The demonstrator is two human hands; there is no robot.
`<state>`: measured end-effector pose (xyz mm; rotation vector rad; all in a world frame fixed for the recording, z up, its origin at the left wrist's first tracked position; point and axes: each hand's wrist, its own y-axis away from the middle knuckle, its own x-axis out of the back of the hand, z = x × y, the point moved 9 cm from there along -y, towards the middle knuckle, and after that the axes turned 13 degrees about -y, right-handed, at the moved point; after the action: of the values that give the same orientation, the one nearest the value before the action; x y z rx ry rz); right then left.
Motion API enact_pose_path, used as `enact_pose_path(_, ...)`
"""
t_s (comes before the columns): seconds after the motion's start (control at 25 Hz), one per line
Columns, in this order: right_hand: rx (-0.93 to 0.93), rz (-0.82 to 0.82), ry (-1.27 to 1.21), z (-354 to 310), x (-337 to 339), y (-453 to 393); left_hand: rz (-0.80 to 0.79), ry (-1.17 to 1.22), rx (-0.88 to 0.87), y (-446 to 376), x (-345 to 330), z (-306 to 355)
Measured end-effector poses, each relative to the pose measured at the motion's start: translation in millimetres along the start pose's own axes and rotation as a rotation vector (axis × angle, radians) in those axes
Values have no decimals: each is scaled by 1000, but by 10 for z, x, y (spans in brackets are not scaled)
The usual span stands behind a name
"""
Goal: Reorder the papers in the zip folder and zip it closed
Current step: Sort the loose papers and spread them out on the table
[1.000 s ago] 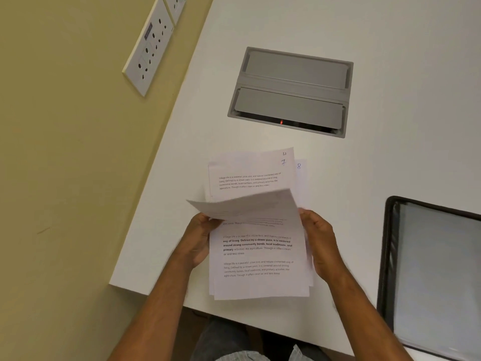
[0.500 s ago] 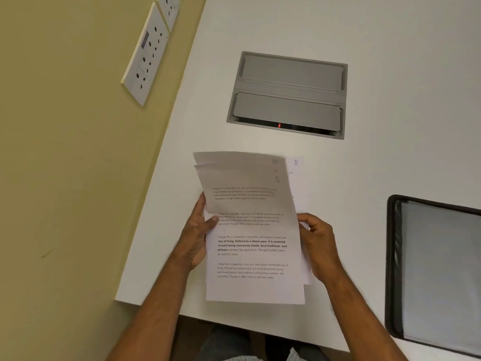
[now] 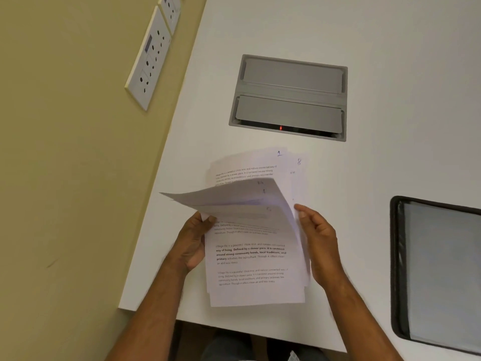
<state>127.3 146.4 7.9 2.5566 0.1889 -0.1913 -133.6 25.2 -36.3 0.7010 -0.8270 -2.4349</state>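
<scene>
While several top sheets curl forward mid-flip, a person holds the papers [image 3: 256, 267] above the white tabletop [image 3: 390, 165], the left hand [image 3: 191, 246] gripping the stack's left edge and the right hand [image 3: 318, 243] cupping its right edge with fingers loosely bent. The zip folder [image 3: 440, 274] lies open at three o'clock, well apart. Pages marked 1 and 8 fan out at twelve o'clock. Risk: the light right-hand hold could let sheets slide off, or bowed pages could crease and lose their order.
</scene>
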Motion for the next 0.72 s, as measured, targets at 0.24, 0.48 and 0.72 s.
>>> enact_pose_path(0.24,-36,-20,59,82,-139,-39,-84,-36,13,-32,108,-23)
enact_pose_path(0.48,17,-1,168,13,-181,17,-82,53,5,16,102,28)
enact_pose_path(0.72,23,-28,113,68,-197,55,-8,58,-8,-5,180,28)
